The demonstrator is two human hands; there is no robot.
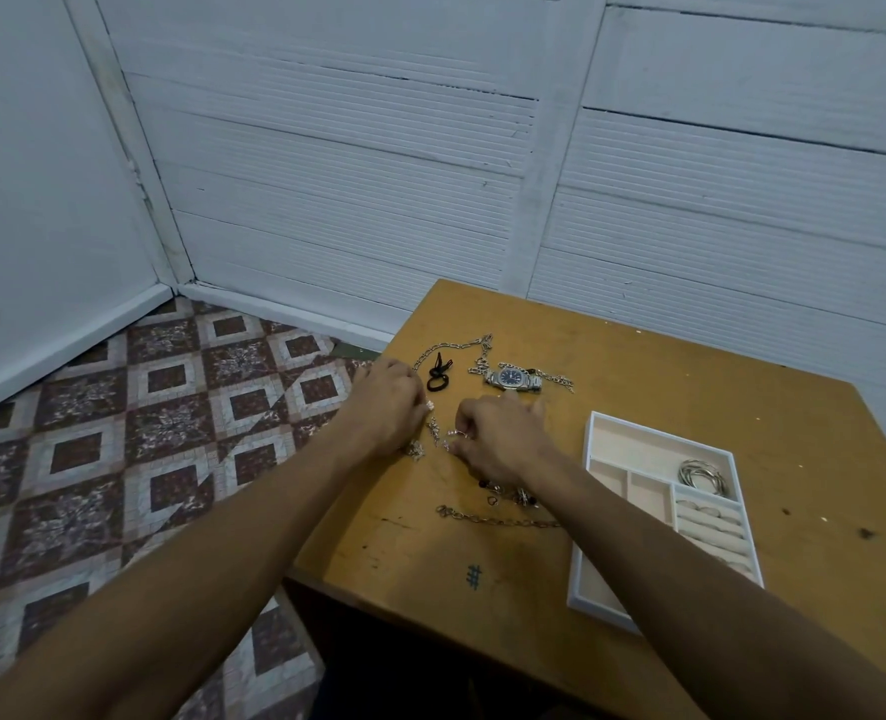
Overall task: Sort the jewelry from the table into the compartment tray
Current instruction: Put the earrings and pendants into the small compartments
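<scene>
Jewelry lies scattered on the wooden table [664,366]. My left hand [386,407] rests curled near the table's left edge, fingertips at a small sparkly piece [430,405]. My right hand [503,439] is curled beside it, pinching a small silver ring [456,433] out of a cluster of small silver pieces [434,431]. A silver watch [512,379] and a long silver chain [456,348] lie beyond the hands. Another chain [498,521] lies under my right forearm. The white compartment tray [594,459] at the right holds silver bangles [703,476] and rings in its roll slots [708,517].
A black hair tie [438,377] lies beside the long chain. Small dark beads and rings [508,496] sit near my right wrist. The table's left edge drops to a patterned tile floor [170,407]. White panelled walls stand behind.
</scene>
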